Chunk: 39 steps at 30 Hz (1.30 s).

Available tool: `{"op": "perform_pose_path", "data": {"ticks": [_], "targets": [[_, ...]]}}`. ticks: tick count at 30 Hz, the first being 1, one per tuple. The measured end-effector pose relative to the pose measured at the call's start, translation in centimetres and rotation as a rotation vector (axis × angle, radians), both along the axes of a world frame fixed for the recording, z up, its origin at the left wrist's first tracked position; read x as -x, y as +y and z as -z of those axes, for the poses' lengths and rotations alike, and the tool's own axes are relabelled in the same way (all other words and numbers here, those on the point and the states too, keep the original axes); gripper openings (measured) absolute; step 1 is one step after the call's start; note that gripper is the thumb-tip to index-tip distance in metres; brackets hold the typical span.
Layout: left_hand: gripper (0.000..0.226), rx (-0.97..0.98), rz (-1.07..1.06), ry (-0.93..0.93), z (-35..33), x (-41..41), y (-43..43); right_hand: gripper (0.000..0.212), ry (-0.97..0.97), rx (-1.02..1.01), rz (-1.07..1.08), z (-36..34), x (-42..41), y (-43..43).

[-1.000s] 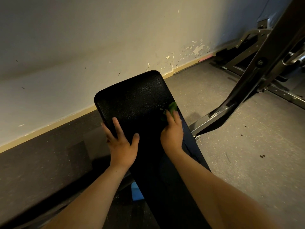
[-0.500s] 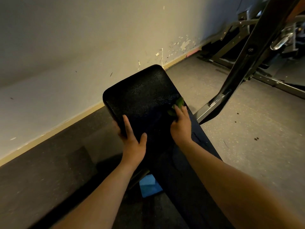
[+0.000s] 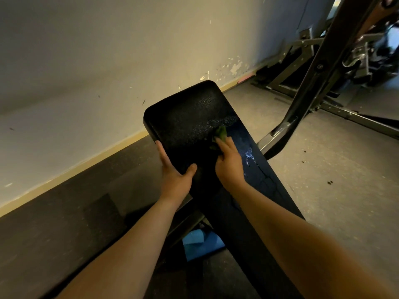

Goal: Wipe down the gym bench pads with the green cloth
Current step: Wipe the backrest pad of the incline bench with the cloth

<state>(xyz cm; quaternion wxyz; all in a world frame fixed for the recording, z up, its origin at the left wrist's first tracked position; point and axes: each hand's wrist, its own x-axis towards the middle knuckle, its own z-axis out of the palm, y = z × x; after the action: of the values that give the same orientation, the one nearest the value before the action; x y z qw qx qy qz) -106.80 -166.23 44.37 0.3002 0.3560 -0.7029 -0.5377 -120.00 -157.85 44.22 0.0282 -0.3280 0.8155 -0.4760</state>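
Two bare forearms reach forward over a long black textured vinyl bench pad [image 3: 190, 119]. The left hand [image 3: 174, 180] grips the pad's left edge, thumb on top and fingers wrapped down the side. The right hand [image 3: 230, 167] presses a small crumpled green cloth [image 3: 220, 133] against the pad near its right edge, fingers fairly straight. Only a tuft of green shows past the fingertips.

Risks, as I judge them: the cloth is bunched so small that it could slip from under the fingers or skip patches. The beaded liquid [image 3: 249, 155] just right of the hand looks likely to be missed, or to run off the side. A damp palm might also slide on slick vinyl.

The pad is pebbled, glossy where wet. Beneath it lies a bright blue soft-looking object [image 3: 200, 242] — what it is, I cannot tell. Dark rubber matting [image 3: 54, 223] covers the floor on the left, grey speckled flooring [image 3: 323, 190] on the right. Beyond stands a scuffed cream wall [image 3: 108, 61] with chipped paint and, far right, a slanted dark steel rack frame [image 3: 319, 67].
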Motion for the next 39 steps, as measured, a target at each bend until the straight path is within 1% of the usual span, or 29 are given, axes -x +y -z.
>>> {"op": "perform_pose_path", "data": {"ticks": [1, 3, 5, 8, 9, 11, 13, 14, 16, 18, 20, 22, 24, 27, 29, 31, 34, 36, 38, 39], "targets": [[0.114, -0.009, -0.009, 0.018, 0.3, 0.1, 0.1, 0.064, -0.059, 0.018, 0.079, 0.1, 0.4, 0.2], [0.112, -0.03, -0.033, 0.048, 0.5, 0.2, 0.2, 0.064, -0.041, 0.02, 0.098, 0.5, 0.2, 0.7], [0.11, -0.059, -0.051, 0.088, 0.9, 0.4, 0.4, 0.061, 0.062, 0.019, -0.026, 1.0, -1.4, 0.8], [0.106, -0.025, -0.075, 0.146, 1.7, 0.5, 0.5, 0.054, 0.233, 0.021, -0.266, 2.1, -4.1, 0.9], [0.106, -0.012, -0.081, 0.159, 1.9, 0.6, 0.5, 0.054, 0.258, 0.024, -0.317, 2.2, -4.2, 1.1], [0.106, -0.009, -0.073, 0.192, 2.4, 0.7, 0.4, 0.053, 0.312, 0.012, -0.35, 1.8, -2.5, 1.2], [0.105, -0.013, -0.058, 0.222, 2.9, 0.9, 0.4, 0.052, 0.372, 0.0, -0.297, 1.3, -0.1, 0.6], [0.105, -0.008, -0.057, 0.232, 3.2, 1.0, 0.2, 0.053, 0.354, 0.01, -0.234, 0.9, 1.3, -0.1], [0.104, 0.021, -0.055, 0.23, 3.9, 1.0, -0.1, 0.055, 0.225, 0.055, -0.105, -0.3, 2.9, -1.5], [0.103, 0.078, -0.043, 0.223, 4.4, 1.1, -0.4, 0.055, 0.204, 0.061, -0.042, -0.9, 2.6, -2.5], [0.101, 0.084, -0.04, 0.225, 4.7, 1.2, -0.4, 0.053, 0.256, 0.06, -0.095, -0.8, 0.7, -2.7], [0.097, 0.068, -0.048, 0.277, 4.7, 0.9, -0.1, 0.049, 0.347, 0.07, -0.226, 0.3, -2.0, -2.2], [0.096, 0.066, -0.061, 0.314, 5.3, 0.8, -0.1, 0.048, 0.386, 0.081, -0.338, 1.8, -3.8, -1.0], [0.09, 0.051, -0.02, 0.348, 5.6, 0.9, -0.2, 0.052, 0.414, 0.089, -0.401, 2.4, -3.0, 0.4], [0.086, 0.06, -0.006, 0.366, 5.5, 0.8, 0.4, 0.052, 0.458, 0.031, -0.389, 2.2, -1.6, 0.9], [0.086, 0.075, -0.006, 0.376, 5.4, 0.5, 1.0, 0.053, 0.471, -0.007, -0.331, 1.9, 0.3, 1.1], [0.088, 0.044, -0.003, 0.362, 5.3, 0.1, 1.7, 0.054, 0.362, -0.002, -0.157, 1.8, 2.9, 1.5], [0.088, 0.038, -0.004, 0.332, 5.1, -0.2, 1.9, 0.055, 0.31, -0.004, -0.073, 1.8, 2.8, 1.5], [0.087, 0.049, -0.008, 0.313, 5.0, -0.3, 2.1, 0.055, 0.342, 0.003, -0.087, 1.5, 0.9, 1.0], [0.085, 0.056, -0.013, 0.317, 5.1, -0.3, 2.2, 0.054, 0.379, 0.01, -0.145, 1.5, -0.3, 0.7]]}}
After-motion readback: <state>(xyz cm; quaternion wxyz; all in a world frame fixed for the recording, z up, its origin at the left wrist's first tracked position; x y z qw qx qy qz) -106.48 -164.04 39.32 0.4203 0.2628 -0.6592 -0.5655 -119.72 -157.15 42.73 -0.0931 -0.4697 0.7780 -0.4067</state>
